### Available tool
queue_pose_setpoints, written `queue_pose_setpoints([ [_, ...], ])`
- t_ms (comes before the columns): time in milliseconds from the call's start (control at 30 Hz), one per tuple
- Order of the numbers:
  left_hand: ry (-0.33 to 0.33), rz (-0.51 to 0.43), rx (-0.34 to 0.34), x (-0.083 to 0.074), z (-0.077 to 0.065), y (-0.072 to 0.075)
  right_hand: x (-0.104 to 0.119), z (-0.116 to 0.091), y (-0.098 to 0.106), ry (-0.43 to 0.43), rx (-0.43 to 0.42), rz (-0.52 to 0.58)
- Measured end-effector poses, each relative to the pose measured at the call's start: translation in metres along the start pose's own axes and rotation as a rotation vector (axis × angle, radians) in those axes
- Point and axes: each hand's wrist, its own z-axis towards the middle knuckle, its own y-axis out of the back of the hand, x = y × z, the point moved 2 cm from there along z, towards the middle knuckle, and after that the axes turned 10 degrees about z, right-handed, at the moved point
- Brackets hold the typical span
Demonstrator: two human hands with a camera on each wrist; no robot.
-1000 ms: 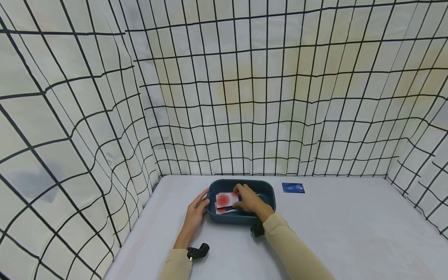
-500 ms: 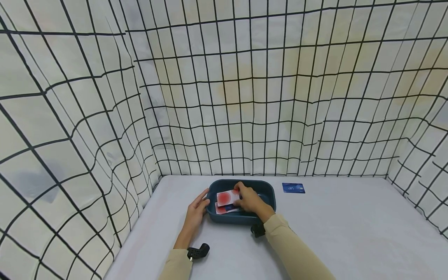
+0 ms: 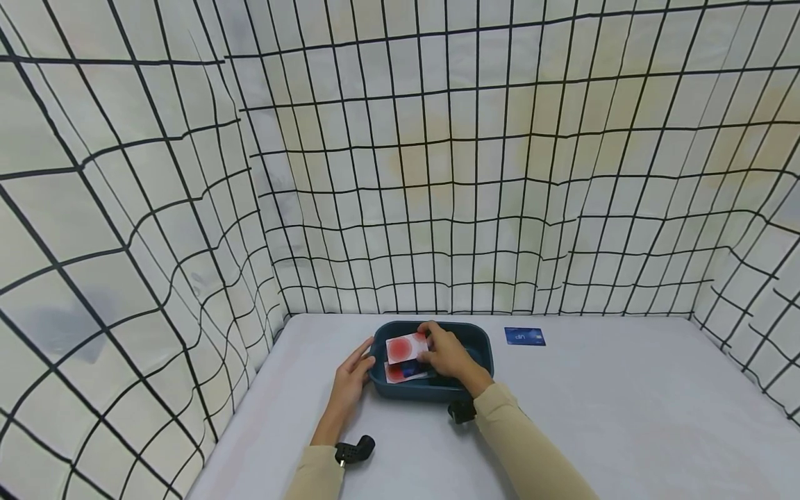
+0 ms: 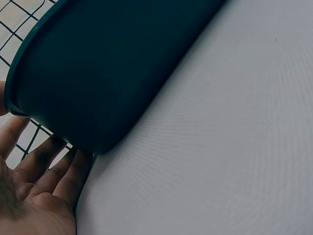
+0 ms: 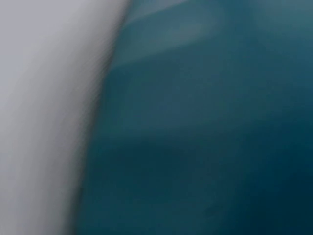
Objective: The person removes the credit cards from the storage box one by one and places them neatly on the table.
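Observation:
A dark teal plastic tub [image 3: 431, 393] stands on the white table. Along its left end lies my left hand [image 3: 350, 378], fingers fairly straight against the outer wall and thumb at the rim. In the left wrist view, that hand's fingertips [image 4: 78, 166] meet the tub's wall [image 4: 98, 73]. My right hand [image 3: 451, 357] reaches inside and pinches the right end of a white card with a red round patch [image 3: 401, 348], its near edge tilted up. Beneath it lie another red-and-white card [image 3: 394, 376] and a dark blue card [image 3: 410, 368]. The right wrist view shows only the tub's blurred wall [image 5: 171, 107].
A blue card lettered VIP [image 3: 524, 336] lies on the table [image 3: 625, 403] just right of the tub. Black netting [image 3: 475, 180] over pale sheeting rises behind the table and on both sides.
The upper red-and-white card has been lifted and tilted by my right hand, uncovering more of the cards beneath. My left hand and the tub have stayed put.

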Motion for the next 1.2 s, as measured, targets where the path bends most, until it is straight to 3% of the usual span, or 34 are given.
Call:
queue_pose_setpoints([
  [500, 0.004, -0.004, 0.005, 0.0003, -0.0006, 0.0, 0.0016, 0.0005, 0.0029, 0.035, -0.062, 0.12],
  [733, -0.006, -0.049, 0.015, 0.0003, -0.0011, 0.0003, 0.0018, 0.0016, 0.0046, 0.043, -0.1, 0.142],
  [1033, -0.007, -0.024, 0.019, 0.0004, -0.0015, 0.0007, 0.002, 0.0022, 0.0053, 0.031, -0.118, 0.176],
  [1200, -0.002, -0.016, 0.017, -0.0003, -0.0015, 0.0007, 0.0036, 0.0024, 0.0066, 0.075, -0.136, 0.209],
])
